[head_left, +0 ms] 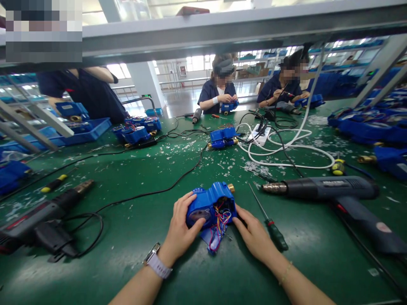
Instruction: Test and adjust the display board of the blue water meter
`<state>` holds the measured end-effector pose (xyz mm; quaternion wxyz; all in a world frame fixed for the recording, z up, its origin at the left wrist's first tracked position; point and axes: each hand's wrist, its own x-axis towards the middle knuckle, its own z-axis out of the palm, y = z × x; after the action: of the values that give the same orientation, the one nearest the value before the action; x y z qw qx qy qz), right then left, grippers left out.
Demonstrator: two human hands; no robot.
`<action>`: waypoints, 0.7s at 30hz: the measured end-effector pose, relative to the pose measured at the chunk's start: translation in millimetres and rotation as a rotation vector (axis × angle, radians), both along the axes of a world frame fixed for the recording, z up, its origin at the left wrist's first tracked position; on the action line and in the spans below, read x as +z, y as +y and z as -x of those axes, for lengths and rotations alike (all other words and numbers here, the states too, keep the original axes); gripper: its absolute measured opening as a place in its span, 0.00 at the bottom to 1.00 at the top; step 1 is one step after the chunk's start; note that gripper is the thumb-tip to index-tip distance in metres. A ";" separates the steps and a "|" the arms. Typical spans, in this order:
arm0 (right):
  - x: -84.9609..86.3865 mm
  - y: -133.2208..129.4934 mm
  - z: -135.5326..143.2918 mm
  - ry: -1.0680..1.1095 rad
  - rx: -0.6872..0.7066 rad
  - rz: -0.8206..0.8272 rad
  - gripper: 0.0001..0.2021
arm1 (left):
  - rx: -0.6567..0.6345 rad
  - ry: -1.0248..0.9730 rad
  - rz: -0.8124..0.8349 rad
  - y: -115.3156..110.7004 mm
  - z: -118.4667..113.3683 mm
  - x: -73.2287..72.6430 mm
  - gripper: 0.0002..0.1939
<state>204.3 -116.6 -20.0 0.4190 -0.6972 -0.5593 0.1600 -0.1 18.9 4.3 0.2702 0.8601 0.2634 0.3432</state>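
holding blue unit [206, 204] between left hand [182, 226] and right hand [254, 232], toward middle of near edge of worktop [219, 281]; exposing wires [223, 217] at open compartment, with screwdriver [276, 234] just beside right hand.

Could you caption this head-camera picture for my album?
Left hand and right hand hold a blue device with exposed wires on a green workbench.

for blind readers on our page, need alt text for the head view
A left hand grips a blue device with coloured wires spilling from an open compartment, the right hand touching its side. On the green workbench, one heat gun lies to the left and another to the right, near a screwdriver. Beyond are people in dark clothing.
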 end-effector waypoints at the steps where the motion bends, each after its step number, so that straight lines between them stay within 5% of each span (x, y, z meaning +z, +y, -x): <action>1: -0.1 -0.3 0.5 -0.001 -0.004 -0.005 0.23 | -0.002 0.002 0.002 -0.1 0.2 -0.3 0.27; 21: 0.2 -10.9 6.4 -0.067 -0.052 -0.065 0.21 | -0.021 -0.030 0.062 1.1 -1.7 -2.0 0.27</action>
<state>197.9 -127.5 -19.9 0.4266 -0.7023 -0.5597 0.1074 1.7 20.0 2.4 0.3045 0.8488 0.2606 0.3448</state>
